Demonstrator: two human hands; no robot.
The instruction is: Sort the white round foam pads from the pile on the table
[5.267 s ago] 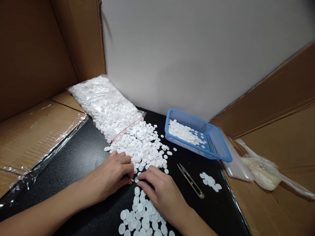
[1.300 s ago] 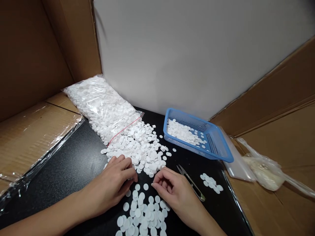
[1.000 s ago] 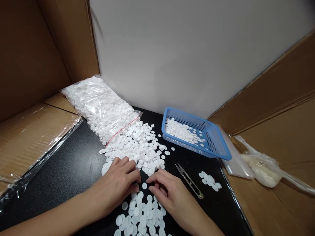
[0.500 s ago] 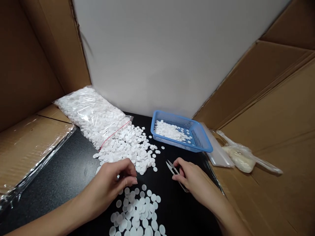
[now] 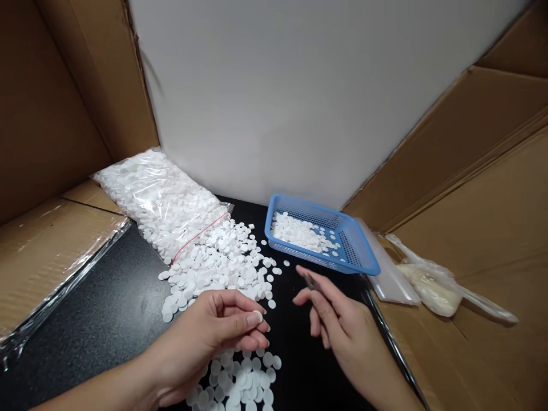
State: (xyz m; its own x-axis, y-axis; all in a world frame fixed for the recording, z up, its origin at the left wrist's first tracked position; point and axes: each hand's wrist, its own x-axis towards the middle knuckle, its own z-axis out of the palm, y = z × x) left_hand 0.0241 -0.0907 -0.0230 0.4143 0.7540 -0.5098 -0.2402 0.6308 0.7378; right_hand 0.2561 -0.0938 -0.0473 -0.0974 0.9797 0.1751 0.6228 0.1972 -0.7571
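Between the thumb and fingers of my left hand point(image 5: 218, 325) is a small white disc point(image 5: 257, 315), held over the dark table. My right hand point(image 5: 342, 325) is closed around a pair of thread snips point(image 5: 311, 281); most of the tool is hidden by the fingers and partly blurred. Just beyond my left hand spreads a heap of white discs point(image 5: 222, 260), spilling from the mouth of a clear zip bag point(image 5: 158, 194) with a red seal line. Below my left hand lies a nearer group of white discs point(image 5: 246, 385).
Behind my right hand stands a blue plastic basket point(image 5: 359, 262) with white discs in it. Right of it lie a flat clear plastic bag point(image 5: 396, 288) and a knotted bag with pale contents point(image 5: 436, 291). Cardboard walls point(image 5: 483, 171) and a white panel point(image 5: 291, 97) enclose the table.
My left hand has moved right and turned, so the disc in its fingers shows. My right hand has turned the snips, whose blades are now mostly hidden. The view has shifted slightly.
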